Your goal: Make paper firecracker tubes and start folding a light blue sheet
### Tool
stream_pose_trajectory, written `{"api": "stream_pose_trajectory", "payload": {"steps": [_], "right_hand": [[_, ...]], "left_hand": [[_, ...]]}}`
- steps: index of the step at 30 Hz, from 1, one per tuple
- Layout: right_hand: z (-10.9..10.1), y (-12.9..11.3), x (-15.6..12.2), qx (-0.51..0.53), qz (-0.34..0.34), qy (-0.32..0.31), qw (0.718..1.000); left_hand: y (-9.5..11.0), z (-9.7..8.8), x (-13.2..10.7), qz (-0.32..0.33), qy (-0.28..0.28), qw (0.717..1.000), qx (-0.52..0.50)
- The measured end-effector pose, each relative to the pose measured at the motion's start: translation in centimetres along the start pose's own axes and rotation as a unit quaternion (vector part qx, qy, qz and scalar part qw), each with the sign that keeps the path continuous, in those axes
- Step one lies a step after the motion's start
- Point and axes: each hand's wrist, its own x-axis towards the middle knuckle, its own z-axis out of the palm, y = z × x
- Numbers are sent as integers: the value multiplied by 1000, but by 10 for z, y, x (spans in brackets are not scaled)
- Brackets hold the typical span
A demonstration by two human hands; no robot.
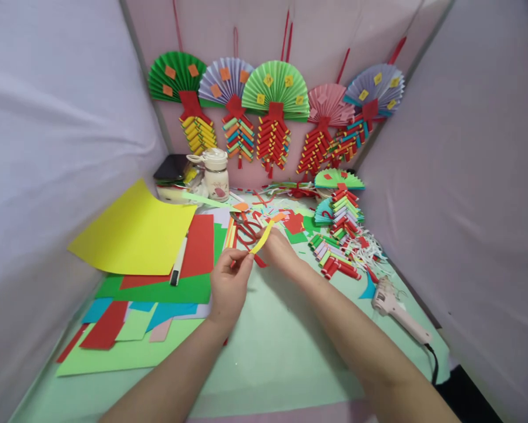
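A narrow yellow paper strip (262, 237) is pinched at its lower end between the thumb and fingers of my left hand (232, 279). It slants up to the right, its upper part in front of my right hand (276, 247). Red-handled scissors (247, 232) lie beside my right fingertips, over scraps and thin paper strips. The yellow strip partly hides those fingers, so whether they grip the scissors handle is unclear. Left of my left hand are stacked sheets of green paper (158, 289) and red paper (199, 241).
A large yellow sheet (135, 235) and a black-and-white cutter (178, 262) lie left. A glue gun (398, 311) with its cord rests right, near rolled-paper pieces (334, 255) and white shreds (367, 249). Behind stand a white bottle (217, 176) and hanging paper fans (276, 88).
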Motion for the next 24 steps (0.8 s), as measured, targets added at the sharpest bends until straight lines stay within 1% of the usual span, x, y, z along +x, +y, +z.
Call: {"api": "stream_pose_trajectory", "payload": {"steps": [3, 5, 7, 9, 11, 14, 16, 19, 21, 24], "right_hand": [[10, -16, 38, -24, 45, -15, 999], [14, -21, 52, -34, 76, -30, 996], [15, -24, 55, -45, 98, -44, 993], [13, -26, 50, -57, 114, -52, 991], [8, -28, 34, -68, 123, -55, 989], [-2, -26, -1, -81, 119, -51, 988], [-6, -20, -28, -93, 140, -42, 985], [-10, -5, -66, -91, 169, -28, 981], [-10, 5, -87, -69, 183, -12, 981], [-8, 16, -110, -4, 183, 2, 983]], "left_hand": [[0, -1, 2, 12, -2, 1000, -8], [0, -2, 2, 26, -6, 1000, -11], [0, -2, 3, 32, -6, 999, -10], [0, -2, 3, 29, -6, 1000, -11], [0, -2, 4, 22, -8, 1000, -14], [0, -3, 3, 17, -8, 1000, -16], [1, -4, 2, 17, -6, 1000, -15], [3, -3, 1, 7, 0, 1000, -18], [4, -1, 1, -29, 13, 999, -32], [2, 1, 4, -123, 39, 988, -82]]}}
